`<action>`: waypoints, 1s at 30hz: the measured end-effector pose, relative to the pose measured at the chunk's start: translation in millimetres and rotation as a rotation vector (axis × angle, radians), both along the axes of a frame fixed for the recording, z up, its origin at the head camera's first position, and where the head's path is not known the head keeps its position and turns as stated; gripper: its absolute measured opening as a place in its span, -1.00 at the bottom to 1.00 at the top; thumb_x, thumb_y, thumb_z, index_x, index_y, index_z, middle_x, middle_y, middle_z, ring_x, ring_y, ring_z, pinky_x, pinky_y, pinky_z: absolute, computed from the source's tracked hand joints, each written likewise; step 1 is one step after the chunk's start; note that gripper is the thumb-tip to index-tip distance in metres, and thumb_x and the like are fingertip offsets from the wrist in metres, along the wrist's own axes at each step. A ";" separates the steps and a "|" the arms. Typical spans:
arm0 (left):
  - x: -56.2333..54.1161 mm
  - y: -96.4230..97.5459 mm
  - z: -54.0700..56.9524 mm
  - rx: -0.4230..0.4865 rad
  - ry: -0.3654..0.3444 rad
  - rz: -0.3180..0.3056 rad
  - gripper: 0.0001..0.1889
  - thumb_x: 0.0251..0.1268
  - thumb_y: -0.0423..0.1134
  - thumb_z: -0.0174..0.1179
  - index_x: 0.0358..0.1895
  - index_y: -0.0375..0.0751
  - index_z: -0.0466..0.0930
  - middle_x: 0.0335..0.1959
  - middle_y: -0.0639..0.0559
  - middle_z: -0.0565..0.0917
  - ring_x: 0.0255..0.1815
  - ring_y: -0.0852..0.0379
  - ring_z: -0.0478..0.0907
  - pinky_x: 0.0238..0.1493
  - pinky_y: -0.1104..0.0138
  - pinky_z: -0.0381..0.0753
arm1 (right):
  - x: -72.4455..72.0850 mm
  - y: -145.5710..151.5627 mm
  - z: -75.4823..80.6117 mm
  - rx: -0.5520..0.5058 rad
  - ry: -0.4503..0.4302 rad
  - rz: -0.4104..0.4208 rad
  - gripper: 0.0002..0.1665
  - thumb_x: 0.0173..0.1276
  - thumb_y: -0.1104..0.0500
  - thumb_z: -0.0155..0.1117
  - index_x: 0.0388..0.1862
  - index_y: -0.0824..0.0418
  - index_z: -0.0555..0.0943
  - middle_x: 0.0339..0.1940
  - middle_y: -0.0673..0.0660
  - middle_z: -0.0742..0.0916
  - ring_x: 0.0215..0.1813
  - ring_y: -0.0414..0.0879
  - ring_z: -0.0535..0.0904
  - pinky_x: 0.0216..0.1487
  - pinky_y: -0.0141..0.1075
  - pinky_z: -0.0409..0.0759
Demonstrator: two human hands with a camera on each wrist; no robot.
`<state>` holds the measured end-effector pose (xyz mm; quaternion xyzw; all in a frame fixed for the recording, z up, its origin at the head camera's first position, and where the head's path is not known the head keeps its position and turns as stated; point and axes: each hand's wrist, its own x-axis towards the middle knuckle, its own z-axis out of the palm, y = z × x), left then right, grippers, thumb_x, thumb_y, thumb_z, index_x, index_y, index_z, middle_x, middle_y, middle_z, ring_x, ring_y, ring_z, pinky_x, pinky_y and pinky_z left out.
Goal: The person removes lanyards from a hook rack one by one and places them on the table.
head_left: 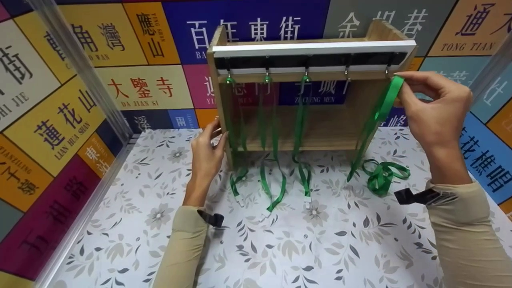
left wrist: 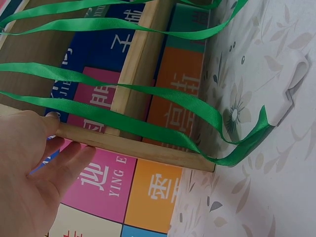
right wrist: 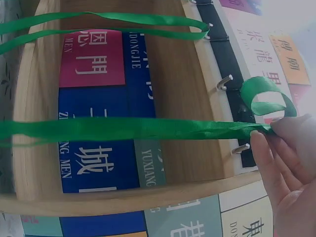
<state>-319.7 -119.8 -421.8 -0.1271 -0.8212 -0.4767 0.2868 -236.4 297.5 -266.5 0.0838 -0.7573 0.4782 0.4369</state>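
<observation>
A wooden rack (head_left: pixel 320 126) stands upright, a row of small metal hooks along its white-and-black front strip. My left hand (head_left: pixel 206 154) holds the rack's left side panel (left wrist: pixel 163 152), thumb on one face and fingers on the other. Up at the right end, my right hand (head_left: pixel 438 102) pinches a green lanyard (head_left: pixel 386 105) beside the rightmost hook (head_left: pixel 387 71). A short loop (right wrist: pixel 260 89) of that ribbon curls above the fingers in the right wrist view. Three other green lanyards (head_left: pixel 299 128) hang from the left hooks, their white clip ends (head_left: pixel 307 201) on the table.
A bunched green lanyard (head_left: pixel 380 182) lies on the table to the right of the rack. The tabletop (head_left: pixel 160 244) has a floral cover. Walls with coloured street-name panels (head_left: pixel 146 88) stand behind and at both sides.
</observation>
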 end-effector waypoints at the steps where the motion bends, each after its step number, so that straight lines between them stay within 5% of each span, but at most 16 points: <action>1: -0.1 0.0 0.0 -0.002 -0.001 0.001 -0.50 0.57 -0.27 0.32 0.50 -0.15 0.56 0.36 -0.11 0.74 0.26 -0.05 0.79 0.20 0.15 0.82 | -0.8 0.5 -1.0 -0.003 0.000 0.010 -0.79 0.49 0.21 0.48 0.01 0.28 0.86 -0.13 -0.06 0.89 -0.18 -0.36 0.82 -0.10 -0.60 0.73; 9: -0.8 -1.2 0.5 -0.003 -0.021 0.007 -0.48 0.58 -0.27 0.32 0.53 -0.10 0.54 0.38 -0.08 0.73 0.27 -0.03 0.78 0.25 0.16 0.80 | -4.4 8.4 -27.2 0.099 -0.007 0.208 -0.82 0.48 0.36 0.44 0.00 0.38 0.83 -0.22 -0.07 0.89 -0.26 -0.28 0.83 -0.15 -0.51 0.79; 14: 0.2 -0.3 0.5 0.002 -0.028 0.004 -0.48 0.57 -0.27 0.33 0.52 -0.07 0.55 0.39 -0.06 0.73 0.28 -0.01 0.78 0.25 0.16 0.80 | 6.2 24.3 -46.3 0.136 -0.096 0.305 -0.79 0.46 0.43 0.43 0.02 0.46 0.80 -0.17 0.00 0.89 -0.31 -0.23 0.81 -0.18 -0.50 0.79; 24: 0.4 -0.3 0.7 0.002 -0.012 -0.002 -0.50 0.57 -0.27 0.33 0.50 -0.15 0.57 0.37 -0.14 0.73 0.25 -0.10 0.80 0.10 0.00 0.86 | 7.9 67.1 -92.5 0.296 -0.559 0.184 -0.76 0.57 0.13 0.43 0.11 0.15 0.84 -0.18 -0.31 0.81 -0.27 -0.29 0.80 -0.28 -0.48 0.77; 30: 0.6 -0.2 -0.7 0.001 -0.018 0.003 -0.51 0.58 -0.25 0.32 0.50 -0.12 0.57 0.37 -0.12 0.74 0.24 -0.07 0.80 0.11 0.05 0.86 | 4.4 68.7 -114.5 0.333 -0.615 0.105 -0.75 0.57 0.09 0.43 0.13 0.10 0.83 0.06 0.00 0.86 -0.04 -0.54 0.71 -0.06 -0.73 0.62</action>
